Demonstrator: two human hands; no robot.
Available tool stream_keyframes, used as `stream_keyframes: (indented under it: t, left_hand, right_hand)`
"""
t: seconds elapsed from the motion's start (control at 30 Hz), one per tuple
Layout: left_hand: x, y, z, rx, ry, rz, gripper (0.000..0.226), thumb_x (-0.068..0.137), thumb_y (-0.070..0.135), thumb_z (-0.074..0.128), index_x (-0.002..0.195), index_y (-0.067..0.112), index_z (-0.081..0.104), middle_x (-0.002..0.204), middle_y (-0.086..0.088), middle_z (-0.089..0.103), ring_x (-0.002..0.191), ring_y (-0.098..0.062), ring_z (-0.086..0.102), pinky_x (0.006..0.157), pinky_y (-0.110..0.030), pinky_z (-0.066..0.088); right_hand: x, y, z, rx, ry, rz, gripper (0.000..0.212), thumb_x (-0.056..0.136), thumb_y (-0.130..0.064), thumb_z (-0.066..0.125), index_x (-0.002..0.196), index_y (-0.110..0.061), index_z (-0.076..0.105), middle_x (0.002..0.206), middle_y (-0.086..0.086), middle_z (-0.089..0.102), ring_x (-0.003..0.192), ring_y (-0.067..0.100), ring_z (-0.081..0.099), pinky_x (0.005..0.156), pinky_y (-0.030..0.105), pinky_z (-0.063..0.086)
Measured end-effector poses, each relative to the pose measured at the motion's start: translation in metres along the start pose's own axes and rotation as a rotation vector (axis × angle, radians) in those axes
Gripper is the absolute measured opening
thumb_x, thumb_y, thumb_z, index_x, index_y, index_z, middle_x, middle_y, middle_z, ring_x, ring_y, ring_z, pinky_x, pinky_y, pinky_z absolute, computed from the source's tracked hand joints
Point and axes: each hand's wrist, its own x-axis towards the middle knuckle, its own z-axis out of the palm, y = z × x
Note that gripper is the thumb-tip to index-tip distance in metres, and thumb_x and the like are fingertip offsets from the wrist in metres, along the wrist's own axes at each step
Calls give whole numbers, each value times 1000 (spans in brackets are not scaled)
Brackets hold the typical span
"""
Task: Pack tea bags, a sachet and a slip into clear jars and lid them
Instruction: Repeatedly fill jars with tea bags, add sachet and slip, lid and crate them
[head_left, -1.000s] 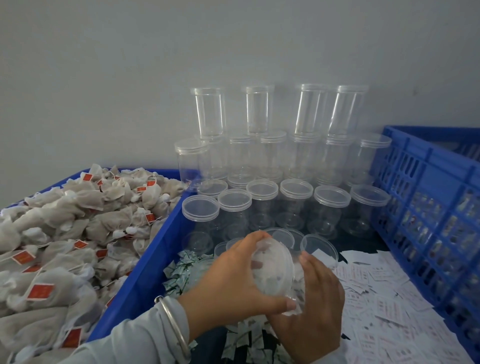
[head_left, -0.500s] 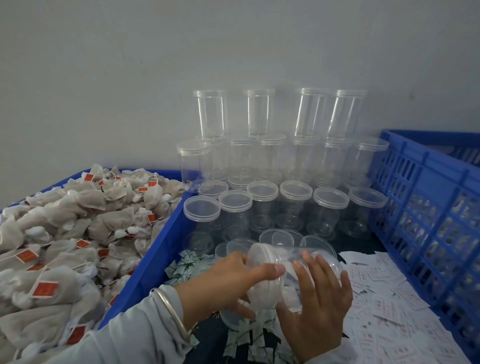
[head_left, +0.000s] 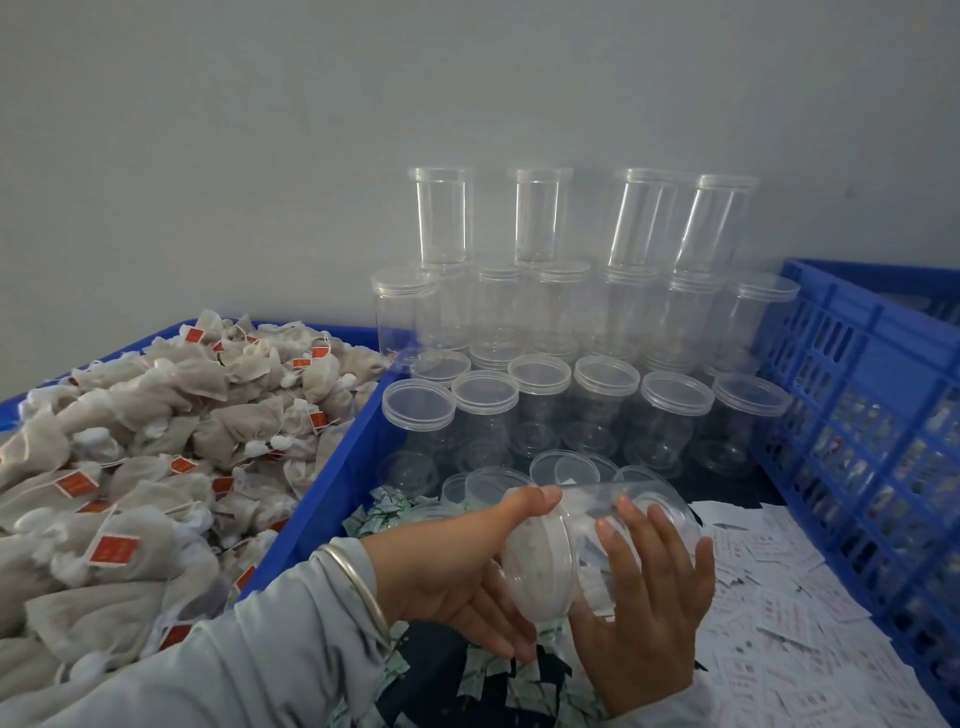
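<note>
The packing looks barely begun, judging by what lies here. One clear jar (head_left: 623, 525) is held on its side above the middle blue crate (head_left: 332, 467), mouth end toward the left, and it appears empty or nearly so — whether anything is inside cannot be told through the glare. The left hand (head_left: 457, 577) has its thumb and fingers curled round the lid (head_left: 540, 566) at the jar's mouth, and the right hand (head_left: 649, 603) wraps the jar's body with fingers spread along the wall; whether the lid is being taken off or put on cannot be read from this. Behind the hands, rows of lidded empty jars (head_left: 571, 395) stand in the crate and are stacked higher against the wall, none showing tea bags inside, so nearly all of them seem still to be filled. The supplies wait close by: a heap of tea bags (head_left: 145, 447) with red tags fills the crate to the left, green-and-white sachets (head_left: 389, 512) lie scattered on the crate floor near the left wrist, and printed slips (head_left: 779, 597) cover the floor to the right. A taller slatted blue crate (head_left: 872, 415) stands on the far right — its contents are too dim to name. No desk shows beneath the crates. The room offers only a plain, pale grey wall (head_left: 311, 156) right behind the stacks.
</note>
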Motion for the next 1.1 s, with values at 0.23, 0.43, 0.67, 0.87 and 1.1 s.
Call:
stream_keyframes:
  t: [0.23,0.43,0.67,0.87,1.1]
  left_hand:
    - [-3,3,-3,-30,-99,-53,105,51,86,44,112,1,56,98,-23,68,98,-26,67,64,-24,57]
    - [2,2,-1,-46,-73,-47,100,46,88,47,97,2,55,88,-20,71,82,-27,71,61,-24,57]
    - [0,1,-4,-71,-88,-67,92,62,88,38,91,2,49,84,-18,71,92,-23,69,62,-24,56]
    - [-1,4,-2,92,11,-43,127,41,92,38,116,-9,56,78,-15,70,70,-22,70,60,-23,56]
    - [-8,3,-12,-41,20,-34,130,55,91,32,129,-15,40,87,-19,72,75,-25,71,55,-23,54]
  right_hand:
    - [2,-1,-1,-27,-10,3,44,72,-30,63,110,-13,49,115,15,60,143,12,21,116,45,12]
    - [3,-1,-4,-54,-3,22,45,70,-29,62,109,-12,48,116,15,56,142,15,23,116,46,10]
    - [1,-1,-3,-47,-38,20,46,71,-31,61,109,-10,48,116,18,58,143,13,22,116,46,9]
    - [-1,-7,-3,-47,-44,72,48,73,-33,62,111,-8,47,119,19,57,144,13,19,116,46,10]
    - [12,34,-13,-98,-197,836,101,41,-4,94,128,0,43,130,28,50,122,46,45,102,65,30]
